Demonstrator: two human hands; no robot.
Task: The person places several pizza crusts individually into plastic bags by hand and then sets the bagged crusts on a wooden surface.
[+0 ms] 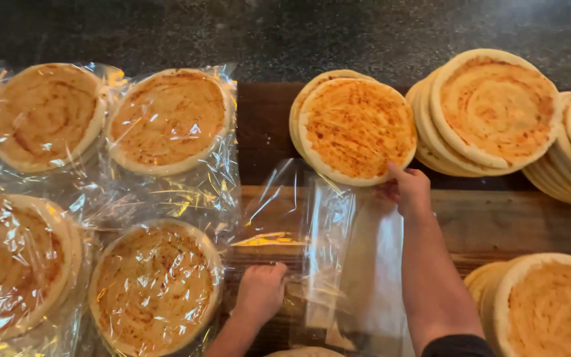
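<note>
- The dark wooden table [530, 221] runs under everything; its barest strip lies to the right of your right forearm, between the two flatbread piles.
- Four bagged flatbreads [166, 122] fill the left side, their plastic edges overlapping.
- Loose stacks of flatbread [497, 106] crowd the upper right, with another stack at the lower right corner.
- The pair of flatbreads [358, 125] you hold sits at top centre, tilted toward the bag.
- The clear plastic bag [318, 244] lies open between your hands.
- Your right hand [410, 190] reaches forward, arm extended, pinching the pair's lower rim.
- Your left hand [260, 291] is curled, gripping the bag's near edge.
</note>
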